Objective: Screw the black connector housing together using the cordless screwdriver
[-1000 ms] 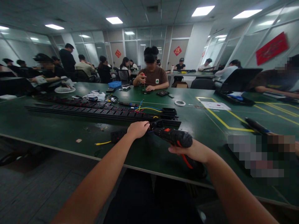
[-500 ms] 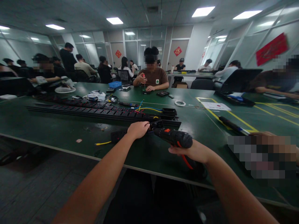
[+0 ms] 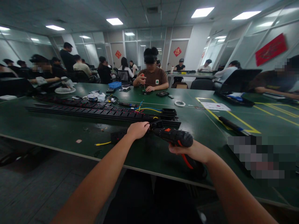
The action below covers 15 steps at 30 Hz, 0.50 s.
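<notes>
My right hand is wrapped around the grip of a black cordless drill with orange accents. The drill's nose points left and meets the end of a black socket strip piece. My left hand is closed over the middle of that piece, which lies near the table's front edge. A short yellow wire sticks out from its left end. The drill tip and the spot it touches are mostly hidden by my left fingers.
Long black power strips lie behind my left hand, with blue and yellow wires at their right end. A roll of white tape sits farther back. Across the green table, a person holds a screwdriver. A long-handled tool lies right.
Another person's hand at the right edge has withdrawn from the blurred-out item there. My hands and the drill have stayed almost in place.
</notes>
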### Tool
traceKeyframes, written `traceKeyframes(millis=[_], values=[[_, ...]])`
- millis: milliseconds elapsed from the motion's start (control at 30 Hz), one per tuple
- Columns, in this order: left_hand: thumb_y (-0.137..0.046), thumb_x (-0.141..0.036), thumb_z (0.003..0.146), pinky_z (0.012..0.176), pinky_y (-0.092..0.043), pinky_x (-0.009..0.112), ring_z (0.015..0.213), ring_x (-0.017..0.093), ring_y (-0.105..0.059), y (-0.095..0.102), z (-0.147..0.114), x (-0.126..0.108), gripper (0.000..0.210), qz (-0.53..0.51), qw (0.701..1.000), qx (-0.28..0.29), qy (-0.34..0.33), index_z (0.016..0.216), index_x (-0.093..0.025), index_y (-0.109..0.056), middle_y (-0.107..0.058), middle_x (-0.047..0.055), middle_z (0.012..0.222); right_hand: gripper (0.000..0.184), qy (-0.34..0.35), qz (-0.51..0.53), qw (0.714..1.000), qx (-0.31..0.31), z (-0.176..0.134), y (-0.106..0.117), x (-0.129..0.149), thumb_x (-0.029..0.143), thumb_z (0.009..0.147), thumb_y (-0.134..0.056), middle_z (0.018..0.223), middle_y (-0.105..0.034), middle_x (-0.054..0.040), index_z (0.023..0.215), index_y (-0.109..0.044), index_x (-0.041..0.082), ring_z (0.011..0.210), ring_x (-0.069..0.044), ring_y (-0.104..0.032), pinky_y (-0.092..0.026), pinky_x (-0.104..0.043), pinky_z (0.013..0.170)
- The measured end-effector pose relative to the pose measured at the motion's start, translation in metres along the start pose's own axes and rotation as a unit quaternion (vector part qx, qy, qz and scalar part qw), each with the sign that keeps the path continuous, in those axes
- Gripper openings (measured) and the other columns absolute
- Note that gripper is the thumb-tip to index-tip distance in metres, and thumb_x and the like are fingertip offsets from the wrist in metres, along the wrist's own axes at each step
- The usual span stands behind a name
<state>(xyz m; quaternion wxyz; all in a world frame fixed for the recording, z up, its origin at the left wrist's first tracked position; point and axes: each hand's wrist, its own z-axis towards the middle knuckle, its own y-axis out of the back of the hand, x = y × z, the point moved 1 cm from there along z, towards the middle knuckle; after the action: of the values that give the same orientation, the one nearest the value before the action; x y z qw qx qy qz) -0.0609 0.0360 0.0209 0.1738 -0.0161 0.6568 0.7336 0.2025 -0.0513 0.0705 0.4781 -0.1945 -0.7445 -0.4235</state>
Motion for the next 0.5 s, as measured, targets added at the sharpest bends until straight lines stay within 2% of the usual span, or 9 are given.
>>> traceKeyframes(millis=[233,500], values=[[-0.029,-0.051,0.102,0.096,-0.048,0.037,0.118,0.027,-0.064,-0.0018,0.0011,0.0016,0.050,0.002,1.000,0.000,0.000,0.136,-0.034,-0.062,-0.068,0.002,0.134,0.028,-0.001,-0.002,1.000,-0.006,0.0008,0.0002,-0.0022,0.042,0.073,-0.078,0.081,-0.064,-0.0013,0.085,-0.067,0.018,0.078,-0.019,-0.057,-0.048,-0.036,0.077],[-0.028,-0.052,0.102,0.096,-0.048,0.037,0.118,0.027,-0.064,-0.0008,0.0001,-0.0009,0.052,0.006,1.000,0.004,0.007,0.136,-0.034,-0.062,-0.068,0.003,0.134,0.030,-0.011,-0.011,1.000,-0.027,-0.0008,-0.0009,-0.0040,0.043,0.073,-0.078,0.075,-0.061,0.0002,0.084,-0.065,0.019,0.070,-0.018,-0.056,-0.048,-0.034,0.068]])
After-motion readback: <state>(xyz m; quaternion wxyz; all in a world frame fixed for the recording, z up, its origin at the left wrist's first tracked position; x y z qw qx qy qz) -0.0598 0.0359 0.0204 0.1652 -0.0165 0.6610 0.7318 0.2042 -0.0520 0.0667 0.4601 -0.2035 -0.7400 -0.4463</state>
